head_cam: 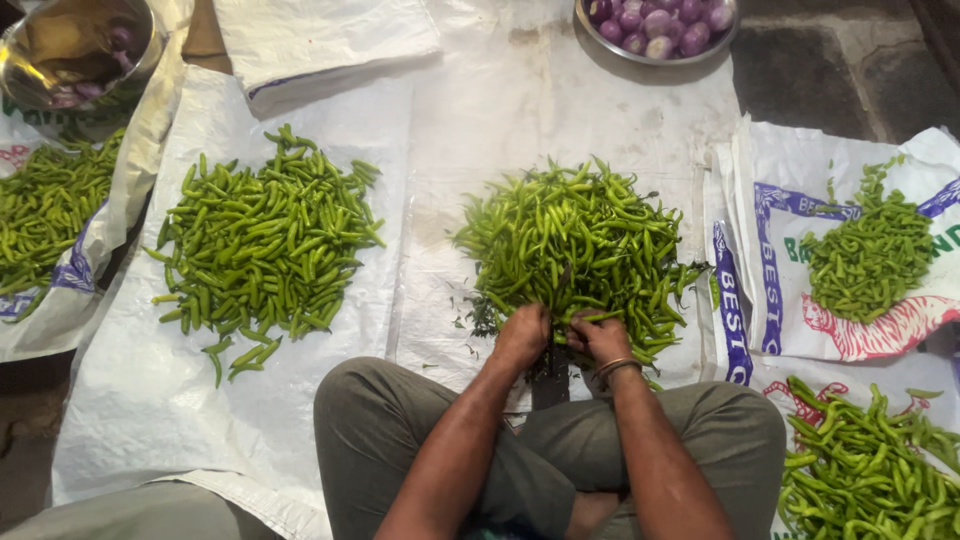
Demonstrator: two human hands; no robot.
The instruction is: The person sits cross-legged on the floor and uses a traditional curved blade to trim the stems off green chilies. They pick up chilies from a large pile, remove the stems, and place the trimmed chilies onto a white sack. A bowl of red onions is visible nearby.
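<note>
I sit cross-legged on the floor with a big heap of green chillies [575, 245] on a white sack sheet [470, 120] in front of me. My left hand [522, 335] rests at the heap's near edge, fingers curled into the chillies. My right hand [600, 338], a bangle on its wrist, is closed on a few chillies next to the left one. Between my hands a dark upright blade [550, 375] stands, partly hidden.
Another chilli pile [265, 245] lies to the left, one more [45, 205] at far left. Smaller piles sit on printed sacks at right [870, 255] and lower right [865, 470]. A steel bowl of purple onions [657, 25] stands at the top, a second steel bowl [75, 50] top left.
</note>
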